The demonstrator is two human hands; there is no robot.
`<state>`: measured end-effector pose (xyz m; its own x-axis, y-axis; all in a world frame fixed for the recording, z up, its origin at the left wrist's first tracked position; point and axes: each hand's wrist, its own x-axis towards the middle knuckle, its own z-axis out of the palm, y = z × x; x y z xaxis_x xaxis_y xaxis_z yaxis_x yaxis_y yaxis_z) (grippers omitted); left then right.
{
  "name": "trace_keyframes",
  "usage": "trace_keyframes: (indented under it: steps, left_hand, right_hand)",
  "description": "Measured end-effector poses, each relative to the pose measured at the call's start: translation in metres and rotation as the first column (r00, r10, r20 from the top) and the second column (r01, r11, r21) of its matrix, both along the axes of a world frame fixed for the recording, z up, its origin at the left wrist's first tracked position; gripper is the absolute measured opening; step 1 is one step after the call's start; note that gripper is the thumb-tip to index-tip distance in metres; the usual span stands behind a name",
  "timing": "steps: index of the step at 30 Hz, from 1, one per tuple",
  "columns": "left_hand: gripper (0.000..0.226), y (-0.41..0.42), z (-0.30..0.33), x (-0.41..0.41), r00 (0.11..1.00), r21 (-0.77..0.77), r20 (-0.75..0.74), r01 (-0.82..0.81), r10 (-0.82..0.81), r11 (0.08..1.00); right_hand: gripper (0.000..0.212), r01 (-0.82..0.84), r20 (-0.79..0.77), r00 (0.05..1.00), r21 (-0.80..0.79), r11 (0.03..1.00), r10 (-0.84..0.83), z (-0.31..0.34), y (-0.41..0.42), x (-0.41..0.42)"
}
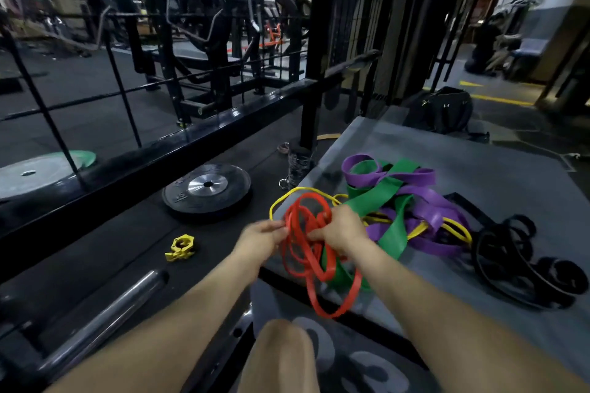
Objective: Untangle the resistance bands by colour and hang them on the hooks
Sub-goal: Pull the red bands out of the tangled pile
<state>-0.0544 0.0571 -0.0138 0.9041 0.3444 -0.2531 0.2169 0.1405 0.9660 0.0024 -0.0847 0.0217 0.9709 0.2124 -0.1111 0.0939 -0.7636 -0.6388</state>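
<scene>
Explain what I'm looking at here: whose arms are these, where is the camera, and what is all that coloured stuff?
There is no machine here. A person wears one wide-angle camera on the head, so you look down along their own bare arms.

Both hands work on a bundle of thin red rubber bands: the left hand pinches it at its left edge, and the right hand has a grip on its middle.

Beyond them, on the raised grey platform, lies a tangle of wide green bands, purple bands and a thin yellow band. Black bands lie apart to the right.

On the dark floor to the left sit a black weight plate, a yellow barbell collar and a steel bar. No hooks are clearly visible.
</scene>
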Motion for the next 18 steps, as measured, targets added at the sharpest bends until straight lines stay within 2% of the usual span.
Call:
trace_keyframes:
  steps: [3,4,8,12,14,18]
  left_hand:
    - [0.01,-0.015,0.049,0.011,0.988,0.027,0.136,0.073,-0.076,0.997]
    - [0.012,-0.021,0.064,0.018,0.981,0.057,0.168,0.09,-0.099,0.994]
    - [0.006,-0.054,0.122,0.042,0.939,0.193,0.283,0.144,-0.196,0.971]
    - [0.014,-0.105,0.173,0.068,0.901,0.186,0.364,0.179,-0.237,0.966]
    - [0.007,-0.135,0.189,0.082,0.863,0.21,0.395,0.248,-0.314,0.946]
    - [0.005,-0.205,0.21,0.114,0.781,0.259,0.436,0.368,-0.448,0.893]
  right_hand:
    - [0.022,0.082,-0.034,0.997,0.309,0.948,-0.076,0.027,-0.028,0.011]
    - [0.023,0.114,-0.036,0.993,0.39,0.914,-0.109,0.038,-0.038,0.013]
    - [0.018,0.127,-0.023,0.989,0.619,0.775,-0.143,0.1,-0.077,0.018]
    - [0.024,0.097,0.041,0.982,0.727,0.68,-0.185,0.154,-0.127,0.03]
    - [0.024,0.117,0.054,0.969,0.759,0.641,-0.241,0.173,-0.16,0.037]
    - [0.027,0.257,0.012,0.906,0.78,0.571,-0.424,0.198,-0.239,0.061]
